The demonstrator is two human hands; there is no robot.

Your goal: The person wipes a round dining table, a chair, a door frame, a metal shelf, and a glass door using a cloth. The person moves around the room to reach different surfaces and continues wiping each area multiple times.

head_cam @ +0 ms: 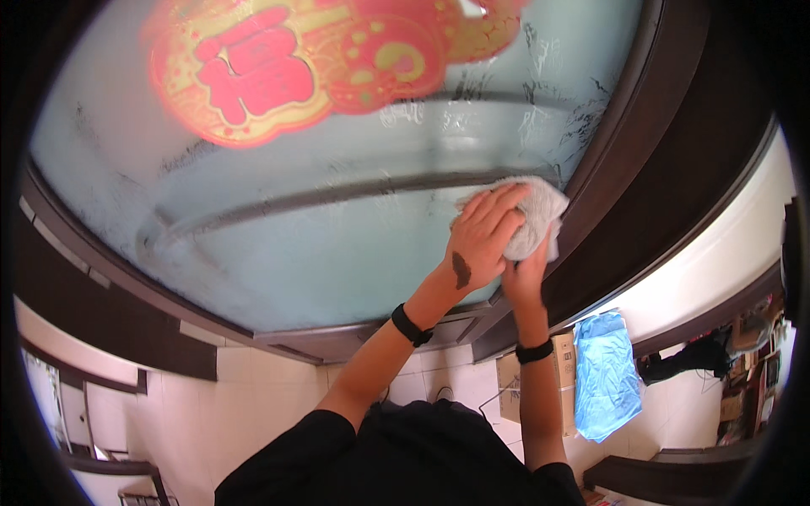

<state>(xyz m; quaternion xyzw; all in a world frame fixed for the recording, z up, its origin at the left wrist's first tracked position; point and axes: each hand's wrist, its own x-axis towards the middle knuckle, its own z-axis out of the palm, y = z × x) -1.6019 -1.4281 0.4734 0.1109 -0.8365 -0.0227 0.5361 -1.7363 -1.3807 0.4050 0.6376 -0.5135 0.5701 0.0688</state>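
Observation:
Both of my hands are on a crumpled white cloth at the right side of a frosted glass pane. My left hand lies over the cloth with its fingers spread across it. Below and to the right, my right hand grips the cloth's lower part, its fingers partly hidden. The cloth meets the glass beside the dark frame. Higher on the pane is a red and yellow decoration bearing a character. Dark smudges and pale streaks mark the glass around it.
Cardboard boxes stand on the tiled floor at the lower right, with a blue cloth or plastic cover beside them. Farther right are cluttered shelves. A dark wooden piece occupies the lower right.

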